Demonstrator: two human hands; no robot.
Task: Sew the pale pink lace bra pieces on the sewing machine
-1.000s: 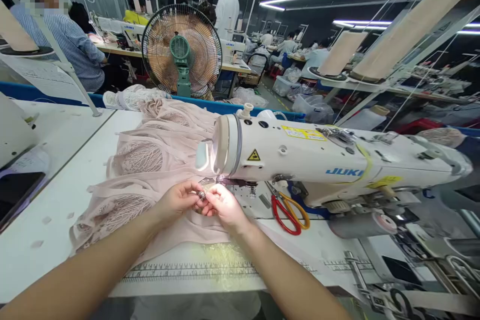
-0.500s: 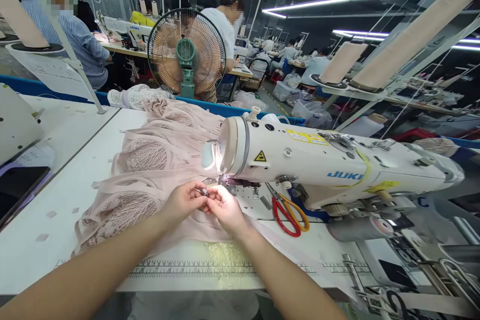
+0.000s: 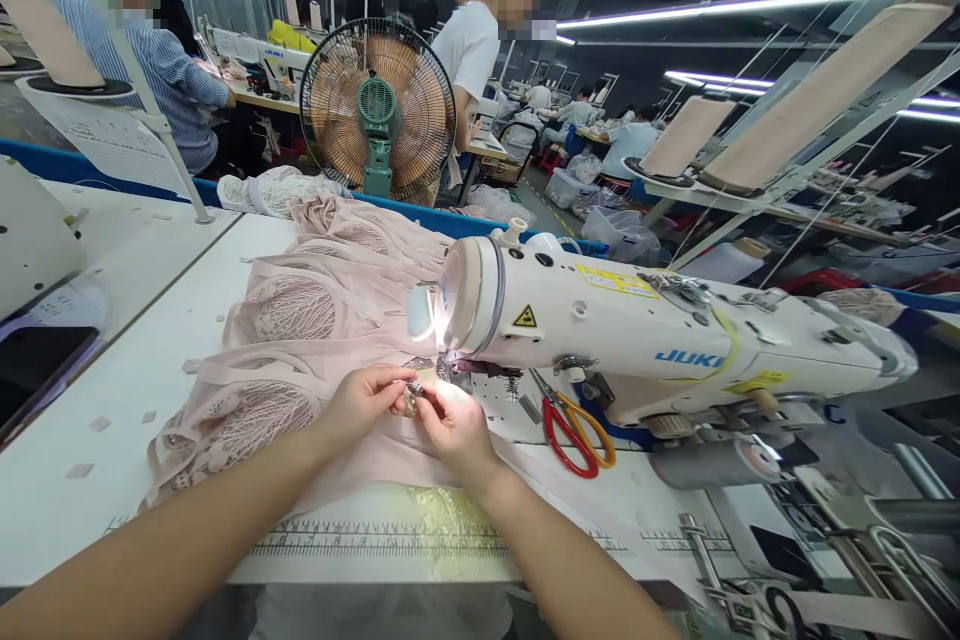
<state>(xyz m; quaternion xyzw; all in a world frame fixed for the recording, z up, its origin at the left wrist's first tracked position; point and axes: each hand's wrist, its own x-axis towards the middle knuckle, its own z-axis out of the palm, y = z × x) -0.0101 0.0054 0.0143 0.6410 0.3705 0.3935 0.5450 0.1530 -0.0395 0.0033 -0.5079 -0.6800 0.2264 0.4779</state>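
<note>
Just in front of the needle area, my left hand [image 3: 363,407] and my right hand [image 3: 459,422] meet fingertip to fingertip. Between them is a small shiny metal part, which looks like a bobbin case [image 3: 415,387], pinched by both hands. Its finer details are too small to make out. Behind my fingers stands the white sewing machine [image 3: 592,320], its lamp lit beside the needle. Pale pink lace garments [image 3: 289,310] lie heaped left of the machine, and some of this fabric spreads under my hands.
Scissors [image 3: 574,430] with red and orange handles lie right of my right hand. A printed ruler [image 3: 375,542] runs along the front edge of the table [image 3: 97,510]. Beyond the blue rail [image 3: 262,197] stand a large fan [image 3: 377,110] and co-workers. A dark phone [image 3: 45,370] lies at left.
My fingers have shifted around the small metal part, which now shows more between them. A co-worker behind the fan has straightened up and turned to the right.
</note>
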